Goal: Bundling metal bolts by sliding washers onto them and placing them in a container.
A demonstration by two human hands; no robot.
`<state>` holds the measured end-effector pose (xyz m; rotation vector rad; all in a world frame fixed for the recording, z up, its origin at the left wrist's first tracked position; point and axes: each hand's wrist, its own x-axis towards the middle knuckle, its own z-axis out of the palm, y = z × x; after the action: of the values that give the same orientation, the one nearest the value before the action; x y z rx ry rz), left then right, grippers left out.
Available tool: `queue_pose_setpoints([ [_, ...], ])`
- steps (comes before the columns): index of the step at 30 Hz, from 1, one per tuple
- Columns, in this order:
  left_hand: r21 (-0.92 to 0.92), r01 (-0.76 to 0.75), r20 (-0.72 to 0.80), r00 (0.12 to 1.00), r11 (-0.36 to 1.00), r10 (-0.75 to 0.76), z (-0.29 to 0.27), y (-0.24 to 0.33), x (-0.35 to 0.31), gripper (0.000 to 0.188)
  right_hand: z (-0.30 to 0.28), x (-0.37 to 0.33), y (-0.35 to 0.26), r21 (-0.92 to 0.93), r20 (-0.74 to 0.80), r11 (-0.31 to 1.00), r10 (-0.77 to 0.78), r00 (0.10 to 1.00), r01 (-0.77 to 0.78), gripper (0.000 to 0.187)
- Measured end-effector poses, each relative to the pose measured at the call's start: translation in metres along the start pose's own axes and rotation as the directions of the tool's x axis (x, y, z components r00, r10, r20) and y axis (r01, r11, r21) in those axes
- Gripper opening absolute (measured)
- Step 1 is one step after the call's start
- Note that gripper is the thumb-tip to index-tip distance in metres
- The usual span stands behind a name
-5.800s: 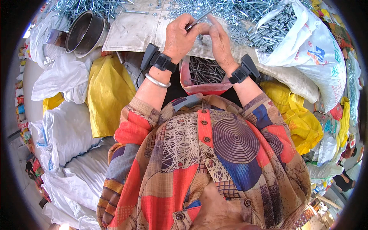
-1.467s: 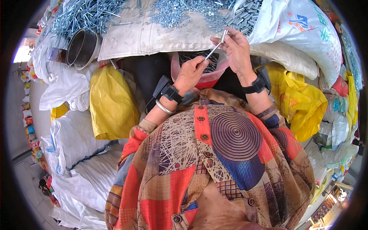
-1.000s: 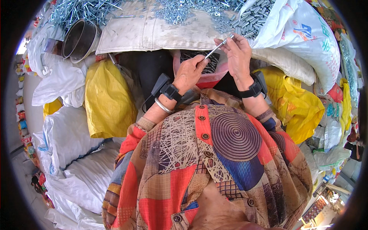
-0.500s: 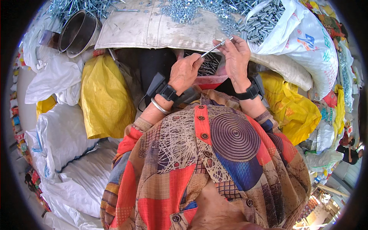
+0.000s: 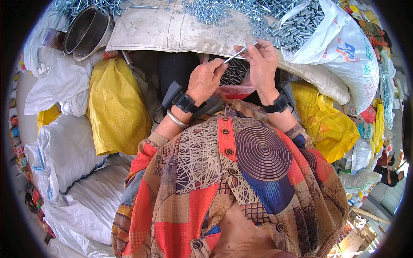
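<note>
A slim metal bolt (image 5: 235,56) slants up to the right between my hands over the front edge of a cloth-covered surface (image 5: 148,32). My left hand (image 5: 204,81) is closed round its lower end, thumb and fingers pressed together. The thumb and fingers of my right hand (image 5: 263,64) pinch the upper end, where a thicker metal sleeve (image 5: 253,43) shows. Under my hands, a pink-red container (image 5: 236,90) holds many finished-looking metal bolts (image 5: 234,73), partly hidden by my hands and the cloth edge.
Loose nuts (image 5: 208,12) lie on the cloth. A white sack (image 5: 340,47) at the right spills metal sleeves (image 5: 297,28). At the far left, long bolts (image 5: 97,5) lie behind a dark bowl (image 5: 86,31). Yellow sacks (image 5: 116,107) and white sacks (image 5: 71,150) flank me.
Both hands keep their hold on the bolt and have shifted only slightly to the left. The view has moved a little.
</note>
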<state>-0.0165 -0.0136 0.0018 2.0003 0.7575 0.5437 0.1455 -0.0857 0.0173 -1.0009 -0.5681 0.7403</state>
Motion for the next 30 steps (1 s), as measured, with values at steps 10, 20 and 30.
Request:
queue_pose_setpoints([
  [10, -0.409, 0.049, -0.158, 0.98, 0.911, -0.124, -0.02, -0.024, 0.013, 0.045, -0.019, 0.043, -0.025, -0.828, 0.482, 0.18, -0.255, 0.838, 0.531, 0.021],
  [20, -0.19, -0.07, -0.323, 0.946, 0.979, 0.005, -0.057, -0.039, 0.04, 0.043, -0.065, 0.09, -0.005, -0.827, 0.536, -0.265, -0.099, 0.839, 0.497, 0.015],
  [30, -0.211, -0.082, -0.262, 0.965, 0.974, 0.025, -0.04, -0.058, 0.043, 0.035, -0.046, 0.12, -0.002, -0.864, 0.42, 0.244, -0.13, 0.898, 0.44, 0.017],
])
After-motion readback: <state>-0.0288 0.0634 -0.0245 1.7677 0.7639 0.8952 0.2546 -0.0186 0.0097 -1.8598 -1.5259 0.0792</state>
